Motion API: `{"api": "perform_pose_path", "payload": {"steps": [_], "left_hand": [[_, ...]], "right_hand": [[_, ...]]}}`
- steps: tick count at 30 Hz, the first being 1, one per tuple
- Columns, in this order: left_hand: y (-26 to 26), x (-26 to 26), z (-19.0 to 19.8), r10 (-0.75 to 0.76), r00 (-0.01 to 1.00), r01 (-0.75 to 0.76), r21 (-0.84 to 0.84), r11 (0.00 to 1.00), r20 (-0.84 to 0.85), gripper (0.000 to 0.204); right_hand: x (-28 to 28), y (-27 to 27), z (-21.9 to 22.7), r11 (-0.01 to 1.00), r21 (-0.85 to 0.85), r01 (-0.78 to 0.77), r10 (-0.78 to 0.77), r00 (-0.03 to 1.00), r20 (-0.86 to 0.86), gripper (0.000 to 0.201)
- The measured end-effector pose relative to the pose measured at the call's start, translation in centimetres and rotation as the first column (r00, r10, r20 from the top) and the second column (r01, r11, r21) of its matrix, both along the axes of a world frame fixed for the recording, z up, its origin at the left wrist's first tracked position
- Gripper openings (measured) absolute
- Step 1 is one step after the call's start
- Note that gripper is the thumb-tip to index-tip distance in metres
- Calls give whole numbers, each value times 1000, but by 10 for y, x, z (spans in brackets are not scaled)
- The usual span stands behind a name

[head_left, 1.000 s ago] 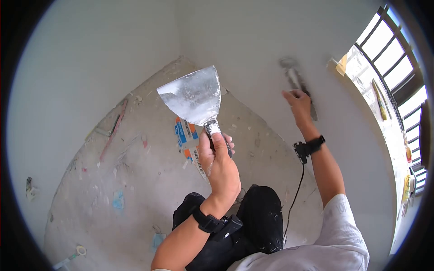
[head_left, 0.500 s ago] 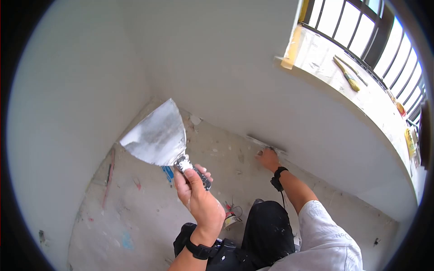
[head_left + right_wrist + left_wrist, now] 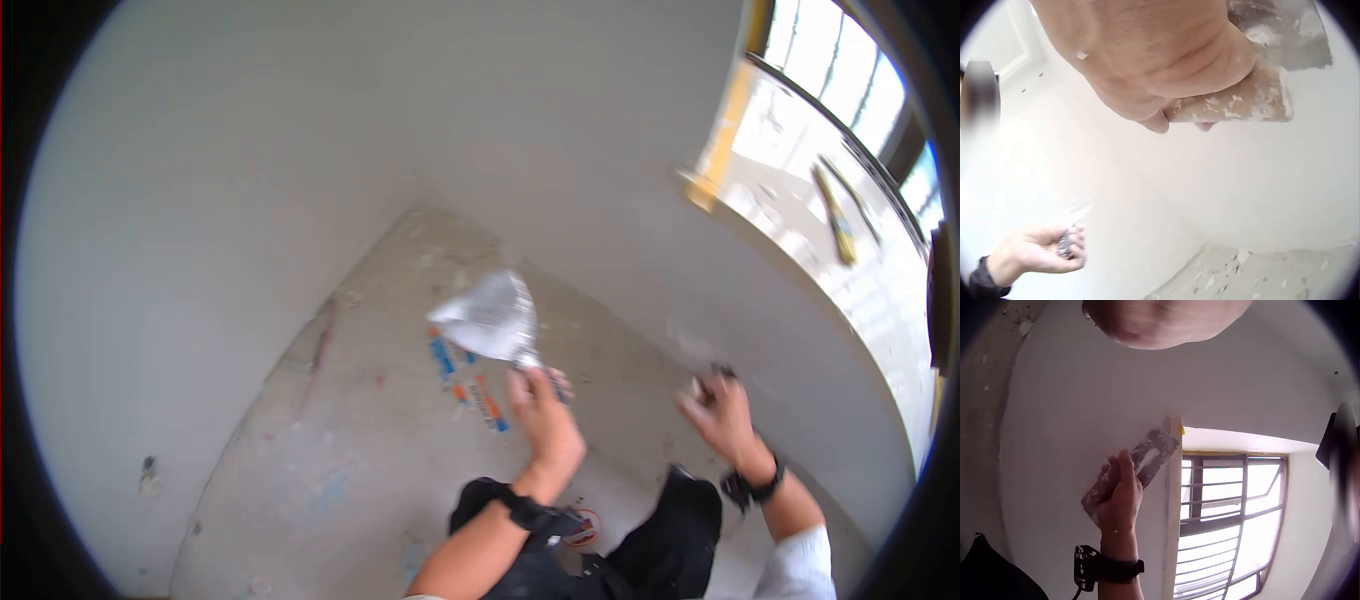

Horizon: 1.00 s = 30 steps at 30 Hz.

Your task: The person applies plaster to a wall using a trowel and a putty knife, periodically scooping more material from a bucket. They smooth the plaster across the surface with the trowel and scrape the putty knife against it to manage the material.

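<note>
My left hand (image 3: 548, 430) grips the handle of a wide putty knife, its metal blade (image 3: 488, 318) pointing up and away, smeared with white. My right hand (image 3: 722, 415) holds a plastering trowel by its handle (image 3: 1235, 103), low by the wall under the window sill. The trowel's flat, putty-spotted blade (image 3: 1161, 449) overlaps the white wall (image 3: 1072, 412) in the left wrist view. Motion blurs the trowel in the head view. In the right wrist view, the left hand (image 3: 1038, 251) shows farther off with the putty knife.
On the window sill (image 3: 775, 190) lies a paintbrush (image 3: 836, 220) beside a thin stick. Yellow tape (image 3: 722, 150) lines the sill's corner. Printed blue-and-orange wrappers (image 3: 485, 405) lie on the stained floor (image 3: 330, 430). Bars cross the window (image 3: 1216, 519). A round red-and-white object (image 3: 582, 527) sits by my legs.
My right hand swept the trowel from up on the wall down to its base, then back nearer my body. The left hand keeps the putty knife throughout; the head view has shifted.
</note>
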<state>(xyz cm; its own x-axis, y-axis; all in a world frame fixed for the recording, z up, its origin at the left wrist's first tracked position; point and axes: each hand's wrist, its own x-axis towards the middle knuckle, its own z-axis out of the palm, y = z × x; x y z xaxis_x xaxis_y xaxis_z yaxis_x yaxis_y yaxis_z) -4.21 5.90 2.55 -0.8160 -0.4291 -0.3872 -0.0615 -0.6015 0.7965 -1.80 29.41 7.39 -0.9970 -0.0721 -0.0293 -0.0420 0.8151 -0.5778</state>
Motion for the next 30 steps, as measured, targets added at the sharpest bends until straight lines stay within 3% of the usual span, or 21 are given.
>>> {"api": "perform_pose_path", "payload": {"steps": [1,3,5,7,8,10,12,14,15,17,19,20,21,22,24,25,26,27,28,29,30], "left_hand": [[8,3,4,-15,997,13,18,1000,75,15],[13,13,15,-14,987,9,34,999,160,14],[15,29,15,29,964,-32,7,999,264,14],[8,54,9,65,965,-57,-38,998,253,14],[11,70,4,92,966,-73,-84,994,243,15],[-13,121,-9,92,936,-89,-23,996,339,21],[-25,159,56,149,827,-186,14,983,542,29],[-45,214,91,176,779,-205,-21,979,602,36],[-56,237,119,195,750,-212,-49,976,633,38],[-78,265,180,217,732,-199,-102,975,646,41],[-104,295,216,219,715,-138,-172,975,664,45],[-106,307,262,235,714,-95,-241,966,659,28],[-130,326,228,366,738,-103,-442,891,566,37],[-136,331,248,327,764,-101,-397,912,557,43],[-160,332,245,295,787,-77,-387,919,542,45],[-172,332,237,288,781,-72,-377,923,554,48],[-181,326,237,279,775,-64,-368,928,567,50],[-178,319,244,262,779,82,-507,858,569,58],[-178,305,238,221,800,116,-506,855,558,58],[-185,290,209,97,835,202,-466,861,542,59],[-182,281,208,-33,849,297,-426,855,527,61]], "right_hand": [[24,1,8,997,75,-16,15,1000,5,25],[65,-3,33,995,-50,83,-77,991,111,36],[111,17,46,981,185,52,-40,997,-66,39],[148,28,76,945,3,327,-321,927,194,32],[168,49,82,931,131,342,-361,916,173,32],[210,69,110,859,93,503,-501,788,358,24],[249,87,136,861,83,502,-504,818,277,20],[287,99,184,790,234,566,-605,661,444,21],[303,104,214,788,221,575,-606,661,443,21],[327,114,271,841,348,414,-538,564,627,51],[379,132,288,851,347,394,-523,587,617,47],[419,146,266,875,355,329,-482,653,584,47],[454,165,243,890,375,261,-440,707,553,47],[463,176,241,883,358,303,-459,713,529,47],[496,179,247,864,318,390,-503,659,559,48],[498,170,280,821,342,457,-570,653,498,48],[506,163,291,695,274,665,-706,557,438,51],[518,155,293,630,262,731,-766,530,363,50],[532,148,290,558,247,792,-823,490,288,50],[549,138,282,449,269,852,-888,394,237,49],[566,126,272,329,294,898,-941,284,186,49]]}}
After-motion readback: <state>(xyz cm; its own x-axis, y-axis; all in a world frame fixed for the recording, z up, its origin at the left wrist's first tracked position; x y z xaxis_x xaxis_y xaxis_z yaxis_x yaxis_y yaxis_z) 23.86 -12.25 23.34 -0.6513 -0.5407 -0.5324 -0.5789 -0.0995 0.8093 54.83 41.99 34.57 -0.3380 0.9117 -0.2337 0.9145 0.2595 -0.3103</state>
